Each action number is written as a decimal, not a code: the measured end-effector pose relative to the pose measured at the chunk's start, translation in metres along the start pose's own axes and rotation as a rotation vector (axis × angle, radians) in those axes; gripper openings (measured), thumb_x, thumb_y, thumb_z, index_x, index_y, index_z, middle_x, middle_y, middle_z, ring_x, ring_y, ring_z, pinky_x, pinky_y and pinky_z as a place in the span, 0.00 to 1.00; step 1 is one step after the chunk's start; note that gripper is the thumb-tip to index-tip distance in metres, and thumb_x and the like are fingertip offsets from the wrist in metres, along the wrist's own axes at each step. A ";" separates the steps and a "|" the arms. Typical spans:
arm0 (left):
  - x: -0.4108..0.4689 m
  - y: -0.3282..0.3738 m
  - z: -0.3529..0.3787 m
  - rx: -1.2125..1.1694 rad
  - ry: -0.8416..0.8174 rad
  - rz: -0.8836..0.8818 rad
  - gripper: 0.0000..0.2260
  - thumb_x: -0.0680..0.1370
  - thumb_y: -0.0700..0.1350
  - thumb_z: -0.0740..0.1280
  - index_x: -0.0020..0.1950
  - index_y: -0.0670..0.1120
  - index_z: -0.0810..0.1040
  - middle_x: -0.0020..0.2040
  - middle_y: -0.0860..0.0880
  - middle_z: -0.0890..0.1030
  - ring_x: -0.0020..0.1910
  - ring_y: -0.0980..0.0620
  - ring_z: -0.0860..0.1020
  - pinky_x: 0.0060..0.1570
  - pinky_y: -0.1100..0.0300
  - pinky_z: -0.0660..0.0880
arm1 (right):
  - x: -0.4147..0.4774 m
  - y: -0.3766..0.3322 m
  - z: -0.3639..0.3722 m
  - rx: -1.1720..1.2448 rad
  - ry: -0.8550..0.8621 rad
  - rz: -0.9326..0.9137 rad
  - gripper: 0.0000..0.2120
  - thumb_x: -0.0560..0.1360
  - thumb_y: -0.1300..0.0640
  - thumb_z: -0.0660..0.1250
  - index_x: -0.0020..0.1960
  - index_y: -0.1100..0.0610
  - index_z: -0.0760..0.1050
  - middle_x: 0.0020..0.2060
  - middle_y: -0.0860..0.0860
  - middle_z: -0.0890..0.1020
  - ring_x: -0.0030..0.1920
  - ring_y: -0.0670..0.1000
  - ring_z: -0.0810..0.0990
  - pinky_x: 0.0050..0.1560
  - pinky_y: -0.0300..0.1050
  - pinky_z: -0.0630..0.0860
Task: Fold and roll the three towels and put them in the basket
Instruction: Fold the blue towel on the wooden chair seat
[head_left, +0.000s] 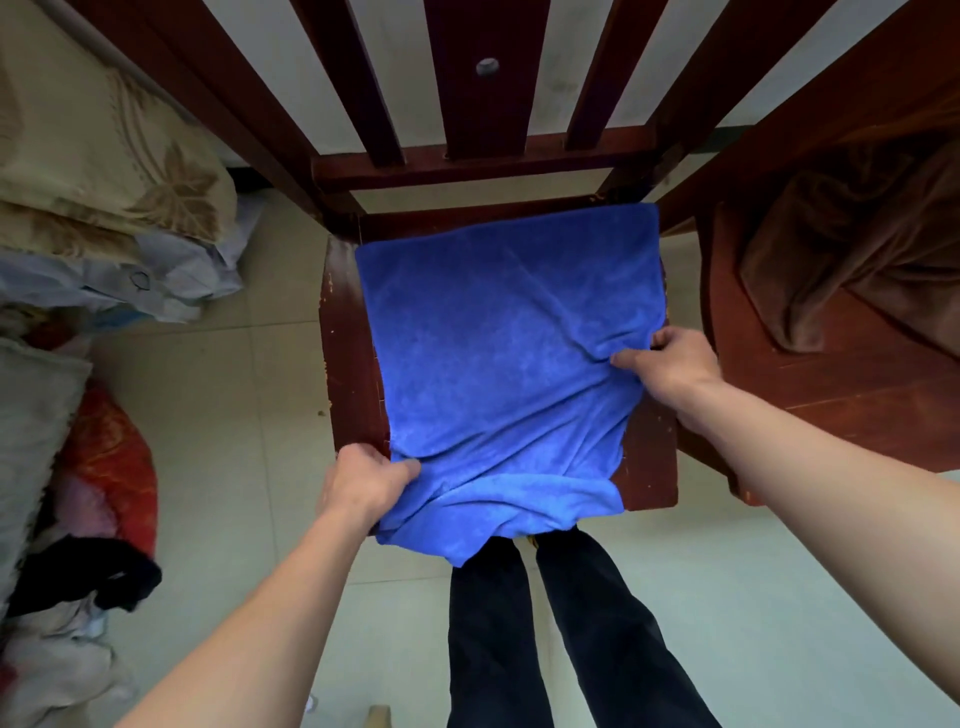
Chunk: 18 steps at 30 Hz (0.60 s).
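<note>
A: How far along would you say this is?

B: Early. The blue towel (498, 353) lies spread in a single layer on the wooden chair seat (347, 364), creased, with no fold or roll in it that I can see. The first fold looks only about to start

A: And the other two towels, the basket?

B: No basket in view. A brown plush cloth (831, 260) is heaped on the neighbouring chair (857, 400), beyond the right hand (675, 361). It may be one of the three, but I can't be sure. A third I can't pick out. By my reckoning all three remain to be folded, rolled and put away

A: What are the hands doing?

B: Both hold the blue towel. The left hand (363, 480) has its fingers curled round a bunch of cloth at the towel's left edge, by the front of the seat. The right hand pinches the right edge, thumb on top, farther from the person than the left

A: Where does the towel sit against them?

B: Most of it stretches away from both hands toward the chair back (483, 104), lying flat, with ridges running from each grip. The strip nearer than the left hand hangs rumpled over the seat's front, above the person's dark trousers (587, 623)
</note>
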<state>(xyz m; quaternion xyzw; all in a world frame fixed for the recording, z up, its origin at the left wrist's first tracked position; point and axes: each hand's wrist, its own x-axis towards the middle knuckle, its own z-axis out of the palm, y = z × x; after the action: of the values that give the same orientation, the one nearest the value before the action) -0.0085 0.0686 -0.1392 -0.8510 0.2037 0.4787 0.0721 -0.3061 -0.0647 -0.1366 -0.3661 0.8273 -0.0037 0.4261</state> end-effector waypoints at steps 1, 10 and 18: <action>0.000 0.007 -0.005 -0.084 0.010 -0.002 0.13 0.65 0.53 0.72 0.32 0.46 0.72 0.31 0.47 0.76 0.33 0.45 0.74 0.40 0.51 0.76 | 0.001 -0.004 -0.002 0.014 0.014 -0.002 0.16 0.64 0.46 0.77 0.37 0.54 0.72 0.33 0.50 0.77 0.35 0.52 0.75 0.37 0.47 0.70; 0.009 0.044 -0.022 -0.393 0.260 0.099 0.26 0.65 0.68 0.67 0.32 0.44 0.77 0.29 0.46 0.82 0.34 0.43 0.81 0.45 0.51 0.78 | 0.032 -0.055 -0.013 0.358 0.137 0.051 0.17 0.66 0.48 0.77 0.37 0.51 0.69 0.47 0.51 0.79 0.48 0.55 0.80 0.48 0.49 0.79; 0.039 0.087 -0.045 -0.285 0.376 0.096 0.13 0.70 0.47 0.73 0.30 0.47 0.72 0.36 0.47 0.79 0.44 0.43 0.81 0.50 0.52 0.79 | 0.033 -0.035 -0.006 0.286 0.101 0.051 0.15 0.67 0.57 0.76 0.30 0.53 0.71 0.34 0.49 0.80 0.41 0.54 0.82 0.41 0.48 0.79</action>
<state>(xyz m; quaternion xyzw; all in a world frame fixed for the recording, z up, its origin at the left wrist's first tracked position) 0.0088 -0.0360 -0.1421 -0.9161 0.1844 0.3384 -0.1108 -0.3017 -0.1118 -0.1448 -0.2800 0.8476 -0.1290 0.4318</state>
